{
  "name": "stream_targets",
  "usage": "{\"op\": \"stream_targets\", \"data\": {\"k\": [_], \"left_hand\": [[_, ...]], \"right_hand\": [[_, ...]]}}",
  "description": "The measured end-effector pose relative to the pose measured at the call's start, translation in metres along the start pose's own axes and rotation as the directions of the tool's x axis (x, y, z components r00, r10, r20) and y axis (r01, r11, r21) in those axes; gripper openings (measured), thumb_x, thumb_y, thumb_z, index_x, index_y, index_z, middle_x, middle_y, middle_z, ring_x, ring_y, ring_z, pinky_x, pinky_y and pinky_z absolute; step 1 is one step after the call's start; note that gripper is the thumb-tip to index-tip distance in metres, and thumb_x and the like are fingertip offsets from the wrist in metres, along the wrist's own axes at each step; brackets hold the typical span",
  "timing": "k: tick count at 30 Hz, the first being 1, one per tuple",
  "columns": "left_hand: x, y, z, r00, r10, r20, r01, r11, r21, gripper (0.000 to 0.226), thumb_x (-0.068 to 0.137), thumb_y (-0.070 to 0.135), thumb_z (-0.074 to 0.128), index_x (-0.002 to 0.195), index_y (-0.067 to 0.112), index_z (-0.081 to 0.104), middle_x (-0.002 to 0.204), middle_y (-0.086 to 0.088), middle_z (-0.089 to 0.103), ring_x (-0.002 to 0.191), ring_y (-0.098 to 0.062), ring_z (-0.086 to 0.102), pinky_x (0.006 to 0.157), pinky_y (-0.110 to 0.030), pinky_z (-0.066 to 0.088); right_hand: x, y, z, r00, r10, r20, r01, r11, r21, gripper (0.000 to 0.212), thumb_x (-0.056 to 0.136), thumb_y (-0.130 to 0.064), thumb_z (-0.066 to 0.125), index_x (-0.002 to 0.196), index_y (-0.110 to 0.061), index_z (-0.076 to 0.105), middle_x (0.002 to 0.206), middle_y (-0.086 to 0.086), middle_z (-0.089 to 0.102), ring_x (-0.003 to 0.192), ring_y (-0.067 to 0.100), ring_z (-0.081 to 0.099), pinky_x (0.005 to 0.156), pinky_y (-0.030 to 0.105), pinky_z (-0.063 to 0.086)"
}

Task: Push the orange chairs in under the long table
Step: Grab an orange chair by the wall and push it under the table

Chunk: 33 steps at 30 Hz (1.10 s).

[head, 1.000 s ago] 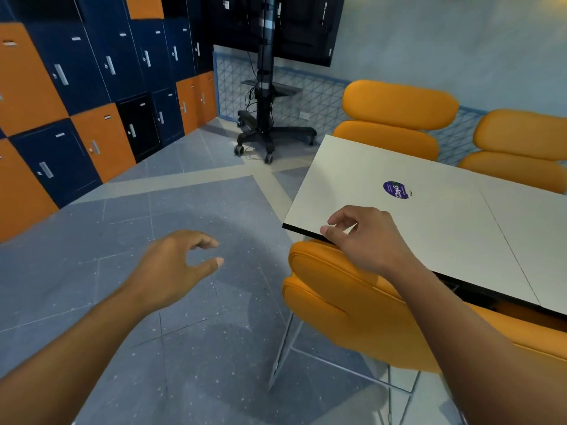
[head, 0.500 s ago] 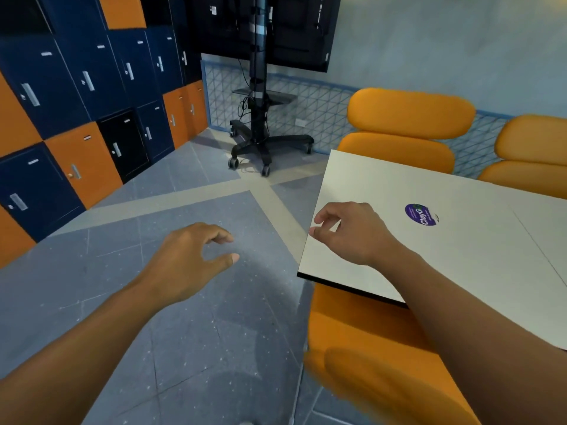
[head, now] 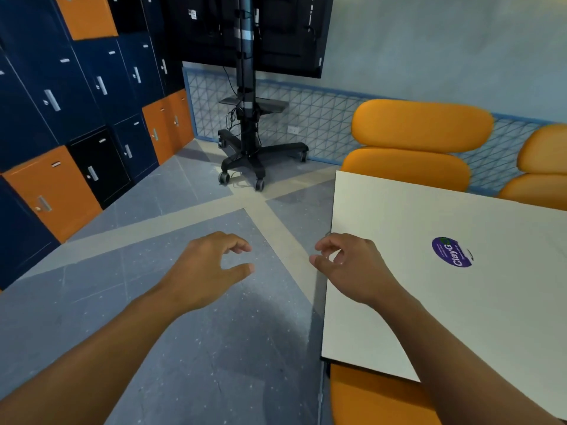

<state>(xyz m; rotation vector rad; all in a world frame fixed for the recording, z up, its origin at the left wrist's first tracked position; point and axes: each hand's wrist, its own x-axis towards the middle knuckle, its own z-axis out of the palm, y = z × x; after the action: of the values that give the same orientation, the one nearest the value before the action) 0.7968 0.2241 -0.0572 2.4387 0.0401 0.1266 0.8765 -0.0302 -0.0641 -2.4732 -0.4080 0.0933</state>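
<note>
Both hands, left [head: 204, 271] and right [head: 352, 268], hover half-curled and empty at the table [head: 399, 302] corner above a chair [head: 374, 397], likely light, best pushed by its padded backrest.

Table top [head: 429, 228], right of frame: smooth, matt off-white laminate w/ dark edge; glossy purple sticker [head: 451, 252] on it. Orange chairs [head: 420, 139], upper right & bottom right: smooth, soft-looking padded covering, slight sheen. Floor [head: 184, 332], centre: speckled grey, matt, w/ beige strips. Lockers [head: 76, 118], left: painted metal look, blue/orange/black, metal handles. TV stand [head: 248, 142], top centre: black, matt.
</note>
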Motion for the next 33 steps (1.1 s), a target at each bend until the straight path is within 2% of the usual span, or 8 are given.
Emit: {"op": "stream_targets", "data": {"k": [7,11,15,20,24,27,31,33], "left_hand": [[0.108,-0.068,-0.02,0.994,0.059,0.087,-0.058,0.998,-0.01,0.029,0.081,0.039,0.072,0.108,0.035,0.061,0.106,0.015,0.06,0.103,-0.003,0.054,0.085,-0.016,0.038],[0.167,-0.11,-0.038,0.99,0.07,0.124,-0.07,0.998,-0.004,0.033,0.082,0.041,0.071,0.113,0.032,0.062,0.109,0.016,0.059,0.104,-0.002,0.052,0.085,-0.016,0.036],[0.22,-0.145,-0.056,0.978,0.086,0.191,-0.085,0.996,-0.013,0.031,0.082,0.042,0.069,0.111,0.036,0.059,0.111,0.017,0.058,0.105,-0.001,0.051,0.083,-0.014,0.036],[0.296,-0.182,-0.07,0.962,0.1,0.254,-0.103,0.995,-0.002,0.034,0.083,0.043,0.068,0.115,0.034,0.06,0.114,0.015,0.058,0.108,-0.004,0.052,0.092,-0.022,0.043],[0.357,-0.197,-0.059,0.938,0.13,0.321,-0.139,0.99,0.002,0.035,0.083,0.045,0.067,0.117,0.035,0.059,0.115,0.016,0.058,0.109,-0.005,0.051,0.093,-0.023,0.043],[0.408,-0.202,-0.044,0.921,0.167,0.353,-0.17,0.985,-0.024,0.032,0.084,0.044,0.067,0.114,0.038,0.058,0.113,0.018,0.057,0.108,-0.001,0.051,0.088,-0.015,0.04],[0.481,-0.203,-0.02,0.909,0.183,0.375,-0.187,0.982,-0.028,0.031,0.084,0.045,0.067,0.113,0.038,0.058,0.113,0.019,0.057,0.109,-0.003,0.051,0.094,-0.027,0.045],[0.523,-0.199,-0.008,0.902,0.192,0.386,-0.194,0.98,-0.034,0.032,0.085,0.044,0.067,0.114,0.036,0.059,0.112,0.018,0.057,0.109,-0.003,0.052,0.094,-0.026,0.046]], "right_hand": [[0.086,-0.012,0.046,0.991,0.118,-0.063,-0.113,0.99,0.086,0.028,0.088,-0.045,0.072,0.111,-0.031,0.068,0.11,-0.011,0.069,0.095,0.012,0.064,0.095,0.038,0.054],[0.145,-0.03,0.073,0.983,0.167,-0.081,-0.157,0.981,0.116,0.029,0.088,-0.045,0.072,0.113,-0.032,0.066,0.115,-0.011,0.068,0.1,0.012,0.065,0.094,0.04,0.055],[0.196,-0.046,0.096,0.969,0.231,-0.087,-0.219,0.967,0.132,0.031,0.089,-0.046,0.07,0.117,-0.033,0.065,0.119,-0.012,0.066,0.102,0.01,0.063,0.093,0.034,0.055],[0.254,-0.051,0.12,0.953,0.288,-0.094,-0.275,0.953,0.131,0.034,0.09,-0.047,0.068,0.121,-0.035,0.062,0.119,-0.018,0.061,0.106,0.007,0.059,0.089,0.025,0.05],[0.294,-0.038,0.127,0.935,0.335,-0.114,-0.319,0.938,0.137,0.036,0.09,-0.045,0.069,0.123,-0.034,0.062,0.122,-0.017,0.06,0.109,0.008,0.058,0.095,0.032,0.052],[0.329,-0.019,0.127,0.924,0.362,-0.121,-0.347,0.929,0.128,0.037,0.089,-0.043,0.07,0.124,-0.034,0.063,0.123,-0.017,0.061,0.11,0.006,0.056,0.096,0.032,0.05],[0.392,0.012,0.119,0.914,0.377,-0.149,-0.361,0.924,0.125,0.04,0.089,-0.044,0.071,0.127,-0.034,0.062,0.126,-0.015,0.062,0.116,0.009,0.056,0.102,0.039,0.047],[0.431,0.031,0.114,0.913,0.377,-0.157,-0.358,0.924,0.135,0.043,0.089,-0.045,0.069,0.129,-0.035,0.06,0.128,-0.016,0.061,0.12,0.01,0.055,0.105,0.043,0.045]]}}
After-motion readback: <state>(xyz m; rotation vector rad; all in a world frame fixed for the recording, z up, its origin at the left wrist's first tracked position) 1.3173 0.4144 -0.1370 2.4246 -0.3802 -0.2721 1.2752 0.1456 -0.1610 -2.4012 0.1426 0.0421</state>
